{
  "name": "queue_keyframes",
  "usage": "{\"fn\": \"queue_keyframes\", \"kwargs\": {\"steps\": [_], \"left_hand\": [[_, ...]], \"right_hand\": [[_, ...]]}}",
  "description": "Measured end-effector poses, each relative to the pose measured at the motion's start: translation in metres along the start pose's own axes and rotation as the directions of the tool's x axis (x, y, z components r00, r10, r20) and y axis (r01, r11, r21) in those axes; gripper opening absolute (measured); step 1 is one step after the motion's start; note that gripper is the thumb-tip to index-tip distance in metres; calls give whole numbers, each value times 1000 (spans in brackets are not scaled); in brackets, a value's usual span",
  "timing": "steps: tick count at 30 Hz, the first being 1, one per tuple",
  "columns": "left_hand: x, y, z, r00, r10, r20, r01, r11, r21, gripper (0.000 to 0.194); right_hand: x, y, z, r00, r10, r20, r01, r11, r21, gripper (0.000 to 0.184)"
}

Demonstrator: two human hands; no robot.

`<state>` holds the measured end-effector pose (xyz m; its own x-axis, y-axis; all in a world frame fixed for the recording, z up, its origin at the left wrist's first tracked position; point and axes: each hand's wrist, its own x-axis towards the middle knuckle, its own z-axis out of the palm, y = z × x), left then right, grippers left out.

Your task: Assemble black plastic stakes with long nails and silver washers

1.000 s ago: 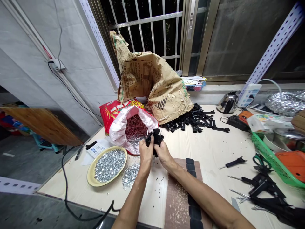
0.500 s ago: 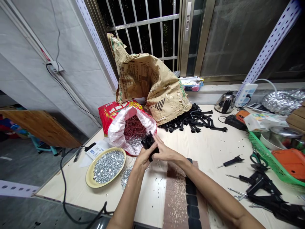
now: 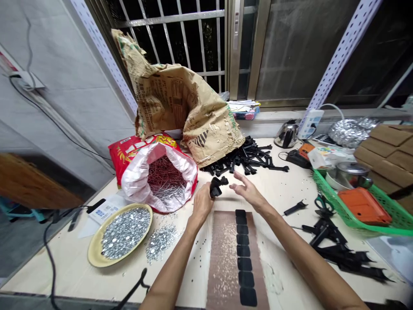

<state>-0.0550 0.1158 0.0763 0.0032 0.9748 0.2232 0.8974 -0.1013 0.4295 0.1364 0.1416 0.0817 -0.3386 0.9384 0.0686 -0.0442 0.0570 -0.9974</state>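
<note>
My left hand [image 3: 203, 201] grips a small bundle of black plastic parts [image 3: 217, 187] above the middle of the table. Just to its right, my right hand [image 3: 250, 193] is off the bundle, with fingers spread and nothing in them. Left of my hands lies an open red-and-white bag [image 3: 138, 181] of reddish and silver long screws [image 3: 164, 176]. Behind my hands, a heap of similar black parts [image 3: 247, 158] spills from a torn brown paper sack [image 3: 213, 129]. Below them, black rounded-square pads [image 3: 244, 249] line a brown strip [image 3: 222, 258] sprinkled with pale bits.
A yellow bowl [image 3: 93, 256] of metal washers [image 3: 127, 232] stands front left, with loose washers [image 3: 161, 241] beside it. On the right are black parts [image 3: 332, 241], scissors [image 3: 323, 203], a green basket [image 3: 364, 221], a kettle [image 3: 286, 133] and cardboard boxes [image 3: 383, 157].
The view has swung right. Both hands were together on the black bundle; my right hand has let go and moved away to the right, while my left hand keeps hold.
</note>
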Motion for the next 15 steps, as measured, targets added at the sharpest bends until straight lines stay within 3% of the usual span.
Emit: {"fn": "queue_keyframes", "kwargs": {"steps": [3, 7, 10, 12, 15], "left_hand": [[9, 7, 33, 989, 75, 128, -79, 996, 34, 37], [18, 12, 61, 967, 141, 214, -153, 987, 41, 61], [22, 18, 57, 958, 173, 229, -210, 966, 149, 77], [19, 28, 45, 962, 219, 165, -251, 944, 213, 80], [5, 58, 24, 931, 360, 64, -365, 903, 225, 76]], "right_hand": [[-6, 6, -37, 985, 15, -174, -33, 994, -101, 60], [-16, 14, -65, 960, 91, -265, -125, 986, -113, 56], [-17, 21, -76, 933, 111, -342, -145, 986, -77, 53], [-13, 24, -76, 922, 150, -356, -175, 984, -40, 47], [-5, 25, -63, 947, 267, -180, -274, 961, -17, 42]]}}
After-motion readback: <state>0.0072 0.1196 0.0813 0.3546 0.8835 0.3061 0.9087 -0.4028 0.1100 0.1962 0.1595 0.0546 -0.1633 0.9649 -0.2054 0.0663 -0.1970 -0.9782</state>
